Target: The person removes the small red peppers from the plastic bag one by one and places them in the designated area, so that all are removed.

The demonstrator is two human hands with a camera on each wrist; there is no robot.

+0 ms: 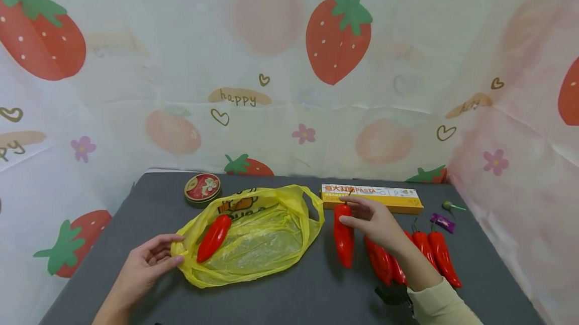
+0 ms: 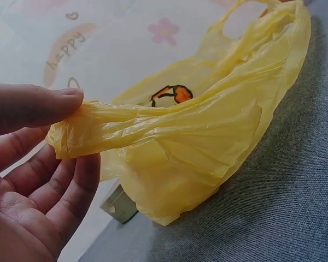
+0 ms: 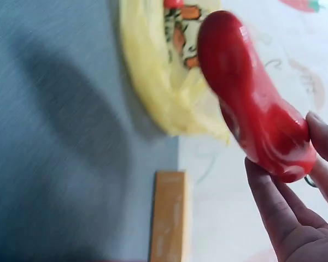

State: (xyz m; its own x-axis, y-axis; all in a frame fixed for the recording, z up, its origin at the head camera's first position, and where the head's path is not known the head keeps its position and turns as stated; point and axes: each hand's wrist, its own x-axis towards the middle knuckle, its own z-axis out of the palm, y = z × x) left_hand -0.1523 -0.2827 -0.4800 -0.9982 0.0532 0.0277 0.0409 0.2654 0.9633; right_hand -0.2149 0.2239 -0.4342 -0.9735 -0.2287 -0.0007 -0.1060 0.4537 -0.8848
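My left hand (image 1: pixel 147 264) pinches the left edge of a yellow plastic bag (image 1: pixel 267 259) between thumb and fingers. The bag's mouth is spread open, and one red chili pepper (image 1: pixel 214 238) lies in its left part. In the left wrist view the gathered film of the bag (image 2: pixel 115 128) is between thumb and fingertips. With my right hand (image 1: pixel 377 222) I hold another red pepper (image 1: pixel 344 237) by its stem end, tip downward, to the right of the bag. The right wrist view shows this pepper (image 3: pixel 251 93) raised off the table, its shadow on the surface.
Several red peppers (image 1: pixel 441 257) lie at the right, partly behind my right forearm. A yellow PASTA box (image 1: pixel 373 199), a round red tin (image 1: pixel 202 188), a purple wrapped sweet (image 1: pixel 442 223) and a green lollipop (image 1: pixel 449 205) are on the dark table (image 1: pixel 316 300). A small black object (image 1: pixel 391 295) lies near my right sleeve.
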